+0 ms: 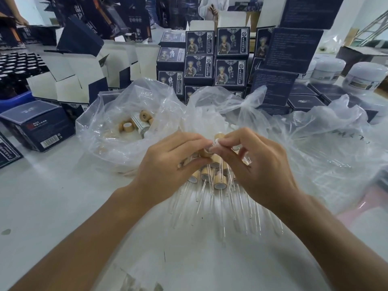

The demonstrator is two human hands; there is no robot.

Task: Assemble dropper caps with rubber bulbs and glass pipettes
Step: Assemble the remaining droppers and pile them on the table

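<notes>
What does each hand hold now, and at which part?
The left hand pinches a wooden cap by its side. The right hand pinches a white rubber bulb at its end, against the cap.

White table (63, 206) bears bags (117, 114), boxes (37, 127), droppers (210, 185).

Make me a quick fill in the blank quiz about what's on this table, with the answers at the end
1. The left hand pinches a ____-coloured cap.
2. The right hand pinches a white rubber ____.
3. Finished droppers lie below the hands, their ____ pipettes pointing toward the camera.
4. Spare caps sit in a clear plastic ____ on the left.

Answers: wood; bulb; glass; bag
</notes>
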